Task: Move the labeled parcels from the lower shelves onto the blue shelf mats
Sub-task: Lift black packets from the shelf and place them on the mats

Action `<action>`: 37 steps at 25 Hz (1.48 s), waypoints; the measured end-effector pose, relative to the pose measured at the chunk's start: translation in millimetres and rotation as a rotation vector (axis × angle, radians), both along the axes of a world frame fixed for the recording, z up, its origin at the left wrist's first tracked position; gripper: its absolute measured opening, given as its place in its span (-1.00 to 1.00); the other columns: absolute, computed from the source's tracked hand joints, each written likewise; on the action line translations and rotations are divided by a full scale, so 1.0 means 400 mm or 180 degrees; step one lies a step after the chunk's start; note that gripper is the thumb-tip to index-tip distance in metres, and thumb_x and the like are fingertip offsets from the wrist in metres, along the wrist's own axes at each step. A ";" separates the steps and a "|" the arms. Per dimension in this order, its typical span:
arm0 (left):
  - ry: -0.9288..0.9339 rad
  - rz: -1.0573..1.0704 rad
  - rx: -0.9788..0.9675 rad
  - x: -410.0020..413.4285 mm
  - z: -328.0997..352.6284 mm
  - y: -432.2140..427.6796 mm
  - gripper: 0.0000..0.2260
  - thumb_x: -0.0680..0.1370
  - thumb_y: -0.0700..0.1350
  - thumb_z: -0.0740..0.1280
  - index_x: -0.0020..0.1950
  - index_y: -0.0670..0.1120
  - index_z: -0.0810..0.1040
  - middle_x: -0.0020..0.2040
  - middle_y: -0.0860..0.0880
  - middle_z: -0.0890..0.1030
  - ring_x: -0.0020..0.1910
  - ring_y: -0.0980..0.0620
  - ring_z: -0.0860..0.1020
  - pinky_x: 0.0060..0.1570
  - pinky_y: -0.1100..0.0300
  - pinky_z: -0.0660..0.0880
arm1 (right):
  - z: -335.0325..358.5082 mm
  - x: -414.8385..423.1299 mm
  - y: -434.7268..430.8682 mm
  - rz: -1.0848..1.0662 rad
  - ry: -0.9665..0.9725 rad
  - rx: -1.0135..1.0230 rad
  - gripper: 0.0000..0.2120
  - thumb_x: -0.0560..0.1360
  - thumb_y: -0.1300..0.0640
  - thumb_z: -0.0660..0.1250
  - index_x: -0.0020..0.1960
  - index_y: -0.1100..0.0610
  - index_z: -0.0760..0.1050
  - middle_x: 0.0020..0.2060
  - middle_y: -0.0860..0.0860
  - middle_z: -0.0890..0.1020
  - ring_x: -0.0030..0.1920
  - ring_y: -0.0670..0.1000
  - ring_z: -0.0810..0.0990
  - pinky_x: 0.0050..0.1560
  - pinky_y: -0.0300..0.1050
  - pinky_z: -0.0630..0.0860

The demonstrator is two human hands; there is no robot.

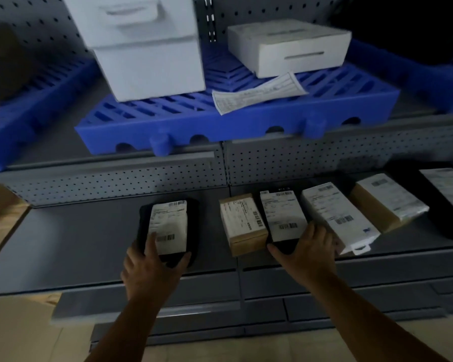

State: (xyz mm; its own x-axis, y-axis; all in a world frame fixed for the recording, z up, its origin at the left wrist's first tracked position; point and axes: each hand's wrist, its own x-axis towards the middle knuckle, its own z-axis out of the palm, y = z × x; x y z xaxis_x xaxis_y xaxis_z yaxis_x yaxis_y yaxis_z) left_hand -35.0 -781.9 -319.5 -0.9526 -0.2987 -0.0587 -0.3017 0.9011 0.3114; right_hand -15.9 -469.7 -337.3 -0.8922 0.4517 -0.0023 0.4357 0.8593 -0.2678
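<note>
On the grey lower shelf [76, 239] lies a row of labeled parcels. My left hand [148, 267] grips the near end of a black parcel with a white label [169, 228], thumb on one side and a finger across the label. My right hand [305, 253] grips the near end of a second black labeled parcel [283, 218]. A brown box [242, 226] lies between the two. Further right lie a white parcel [338, 215], a brown parcel [387, 205] and a black one [447, 202]. The blue shelf mat [236, 121] is on the shelf above.
On the blue mat stand a tall white box [147, 45] and a flat white box [288, 47], with a loose paper slip [256, 94] in front. Another blue mat [29, 111] lies to the left with a dark object [5, 61]. Wooden boards [0, 218] are at far left.
</note>
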 end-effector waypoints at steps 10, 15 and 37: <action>0.0143 0.0154 0.0410 -0.078 -0.091 0.018 -0.04 0.32 0.36 0.50 0.57 0.18 0.07 0.42 -0.24 0.26 0.36 -0.40 0.36 0.24 -0.35 0.45 | -0.056 -0.029 -0.020 -0.0130 0.0238 -0.0027 0.22 0.27 -0.49 0.32 0.54 0.40 0.09 0.30 0.27 0.41 0.28 0.25 0.41 0.31 0.16 0.40; 0.0426 0.0218 0.0795 -0.069 -0.089 -0.005 -0.22 0.36 0.08 0.60 0.50 0.12 0.31 0.32 -0.23 0.33 0.21 -0.42 0.48 0.09 -0.33 0.54 | -0.009 0.033 -0.030 -0.0166 0.0318 -0.0020 0.17 0.29 -0.43 0.38 0.52 0.43 0.15 0.29 0.31 0.43 0.29 0.29 0.42 0.32 0.19 0.41; 0.1805 -0.0802 0.1387 0.479 0.272 0.148 -0.20 0.21 -0.14 0.61 0.45 -0.11 0.51 0.34 -0.11 0.40 0.24 -0.03 0.47 0.13 0.10 0.49 | 0.406 0.467 0.001 -0.0229 0.0755 -0.0230 0.13 0.15 -0.44 0.30 0.44 0.34 0.26 0.12 0.18 0.48 0.12 0.20 0.47 0.11 0.17 0.55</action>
